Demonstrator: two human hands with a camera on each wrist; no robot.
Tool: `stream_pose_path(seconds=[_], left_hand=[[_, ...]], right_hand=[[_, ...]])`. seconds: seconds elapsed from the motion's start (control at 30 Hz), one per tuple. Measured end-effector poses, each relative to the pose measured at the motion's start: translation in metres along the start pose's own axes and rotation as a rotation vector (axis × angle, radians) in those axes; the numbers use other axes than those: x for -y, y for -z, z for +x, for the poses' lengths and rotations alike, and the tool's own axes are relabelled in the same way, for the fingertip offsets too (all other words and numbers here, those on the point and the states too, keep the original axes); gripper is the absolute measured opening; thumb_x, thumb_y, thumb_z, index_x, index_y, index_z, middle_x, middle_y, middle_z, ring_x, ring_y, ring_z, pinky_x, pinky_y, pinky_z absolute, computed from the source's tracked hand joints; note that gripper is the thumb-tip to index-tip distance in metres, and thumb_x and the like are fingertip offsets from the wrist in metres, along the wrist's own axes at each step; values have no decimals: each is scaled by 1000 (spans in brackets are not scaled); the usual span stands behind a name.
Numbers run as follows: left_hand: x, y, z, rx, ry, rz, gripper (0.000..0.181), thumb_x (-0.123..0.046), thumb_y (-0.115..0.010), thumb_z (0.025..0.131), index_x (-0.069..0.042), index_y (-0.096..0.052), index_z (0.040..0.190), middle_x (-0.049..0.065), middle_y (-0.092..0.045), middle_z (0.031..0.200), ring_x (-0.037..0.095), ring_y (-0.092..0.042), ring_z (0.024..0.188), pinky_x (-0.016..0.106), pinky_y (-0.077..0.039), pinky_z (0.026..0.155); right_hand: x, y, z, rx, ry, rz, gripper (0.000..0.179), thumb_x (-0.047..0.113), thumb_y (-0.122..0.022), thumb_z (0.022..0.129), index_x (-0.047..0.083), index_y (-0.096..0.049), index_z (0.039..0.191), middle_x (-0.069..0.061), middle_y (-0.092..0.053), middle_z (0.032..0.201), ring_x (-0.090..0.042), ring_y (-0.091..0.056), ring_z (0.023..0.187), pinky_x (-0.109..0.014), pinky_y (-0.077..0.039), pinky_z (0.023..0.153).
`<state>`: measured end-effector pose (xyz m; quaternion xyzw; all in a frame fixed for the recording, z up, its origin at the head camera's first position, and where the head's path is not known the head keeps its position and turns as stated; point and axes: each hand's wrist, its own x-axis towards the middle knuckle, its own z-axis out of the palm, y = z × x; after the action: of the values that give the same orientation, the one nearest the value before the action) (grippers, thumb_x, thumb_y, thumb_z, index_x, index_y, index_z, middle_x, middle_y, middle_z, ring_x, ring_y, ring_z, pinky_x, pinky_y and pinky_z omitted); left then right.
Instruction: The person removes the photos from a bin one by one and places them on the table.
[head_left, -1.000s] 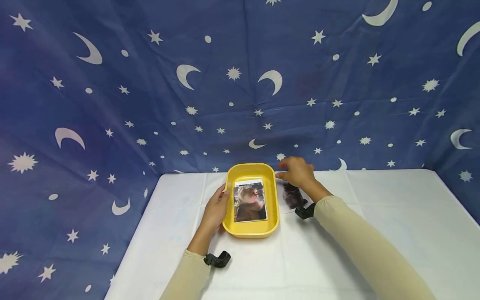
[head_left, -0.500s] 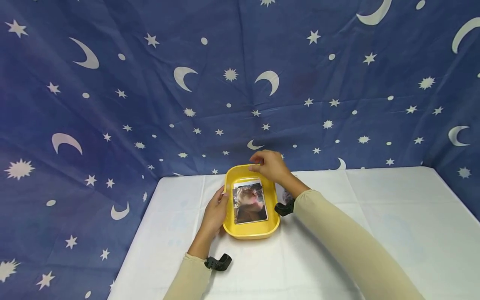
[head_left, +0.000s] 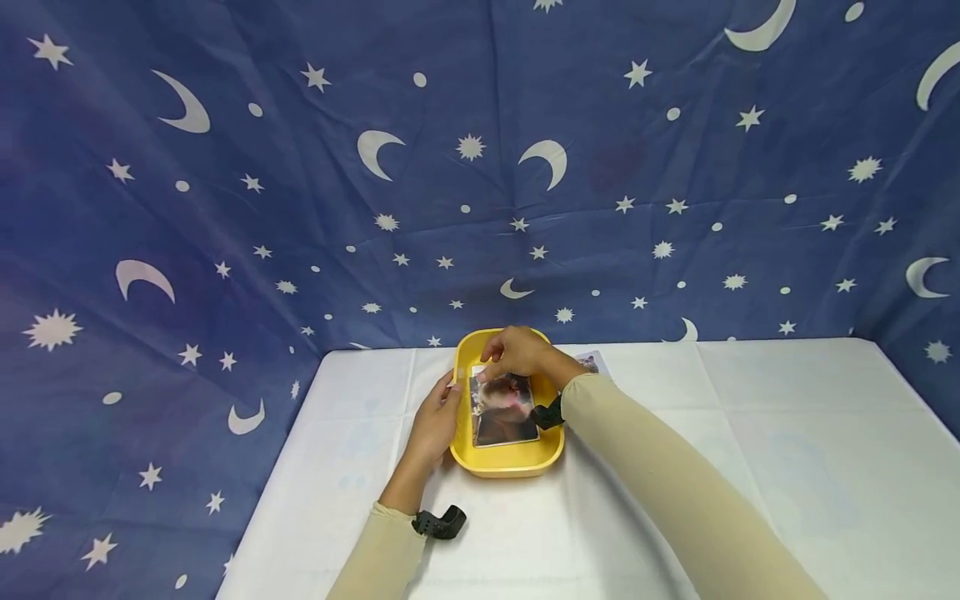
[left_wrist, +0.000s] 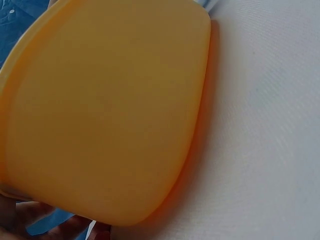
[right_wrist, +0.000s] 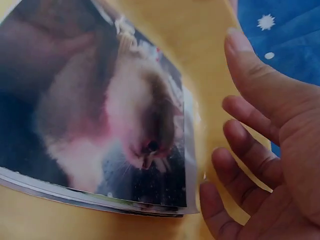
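Observation:
A stack of printed photos (head_left: 504, 421) lies inside a yellow tray (head_left: 517, 469); the top one shows a light-furred animal. My left hand (head_left: 432, 423) grips the tray by its left side, thumb at the rim; in the left wrist view the tray's outer wall (left_wrist: 105, 110) hides most of that hand. Over the far end of the stack is my right hand (head_left: 517, 350). Seen from the right wrist, its fingers (right_wrist: 250, 155) are loosely bent beside the top photo (right_wrist: 100, 115), with nothing between them and the thumb.
Another photo (head_left: 594, 362) lies on the white-covered table (head_left: 750, 450) just right of the tray, partly hidden by the right forearm. A blue cloth (head_left: 450, 200) with moons and stars hangs behind the table's far edge.
My right hand has moved left, from above the loose photo on the table, over the tray's far rim and down to the photo stack. The left hand has kept its grip on the tray.

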<state>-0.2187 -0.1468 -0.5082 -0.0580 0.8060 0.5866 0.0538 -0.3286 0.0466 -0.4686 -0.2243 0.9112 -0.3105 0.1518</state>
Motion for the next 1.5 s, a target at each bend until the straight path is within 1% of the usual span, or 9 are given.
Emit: stream_pose_path(seconds=[0.13, 0.3, 0.4, 0.57, 0.8, 1.1, 1.23, 1.37, 1.5], left_hand=[[1, -1, 1, -7, -11, 16, 48, -36, -44, 110, -24, -44, 156, 15, -58, 138, 28, -63, 112, 39, -55, 91], [0, 0, 0, -19, 6, 24, 48, -37, -45, 110, -27, -43, 156, 13, -58, 138, 28, -62, 115, 41, -53, 95], [1, 0, 0, -17, 0, 25, 48, -36, -44, 110, -25, -43, 156, 14, -58, 138, 29, -62, 116, 42, -53, 96], [1, -1, 0, -7, -6, -9, 48, -35, -45, 110, -23, -43, 156, 15, -57, 137, 29, -62, 115, 41, -54, 94], [1, -1, 1, -12, -8, -44, 48, -36, -45, 109, -24, -43, 156, 17, -57, 140, 31, -63, 116, 44, -55, 97], [1, -3, -1, -16, -5, -23, 48, -34, -45, 109, -23, -45, 156, 16, -58, 137, 31, -60, 120, 45, -52, 99], [1, -2, 1, -27, -6, 1, 47, -34, -45, 109, -24, -45, 155, 16, -59, 137, 31, -59, 120, 46, -51, 100], [0, -1, 1, -24, 3, 7, 47, -36, -45, 109, -26, -45, 155, 14, -59, 137, 30, -58, 120, 46, -50, 101], [-1, -1, 0, -18, 6, -1, 48, -36, -45, 109, -25, -44, 156, 15, -59, 137, 30, -60, 117, 44, -52, 99]], right_hand=[[-2, -3, 3, 23, -20, -76, 41, 41, -89, 78, 14, -79, 107, 3, -68, 89, -14, -58, 81, -26, -49, 76], [-1, -8, 5, 68, -48, -187, 34, 42, -91, 75, 19, -78, 96, 6, -67, 83, -13, -59, 77, -25, -49, 70], [0, -11, 4, 90, -73, -205, 33, 39, -93, 73, 19, -75, 91, 5, -64, 80, -14, -58, 75, -25, -47, 67], [1, -14, 3, 86, -70, -236, 37, 33, -96, 69, 16, -69, 88, 4, -61, 78, -15, -56, 76, -25, -45, 67], [3, -14, 2, 68, -8, -210, 34, 27, -95, 72, 17, -64, 81, 3, -58, 74, -16, -55, 73, -24, -44, 63], [6, -13, -9, 25, 139, -175, 12, 18, -90, 78, 18, -78, 80, 8, -71, 70, -5, -60, 67, -21, -50, 65], [7, -13, -14, 35, 195, -217, 8, 21, -89, 80, 21, -81, 79, 12, -74, 71, -1, -59, 69, -20, -50, 70], [12, -12, -20, 71, 206, -244, 5, 22, -87, 81, 22, -83, 84, 12, -77, 78, -3, -61, 74, -21, -51, 74], [17, -10, -27, 126, 154, -254, 13, 19, -86, 83, 21, -84, 97, 9, -79, 90, -6, -66, 83, -22, -55, 77]])
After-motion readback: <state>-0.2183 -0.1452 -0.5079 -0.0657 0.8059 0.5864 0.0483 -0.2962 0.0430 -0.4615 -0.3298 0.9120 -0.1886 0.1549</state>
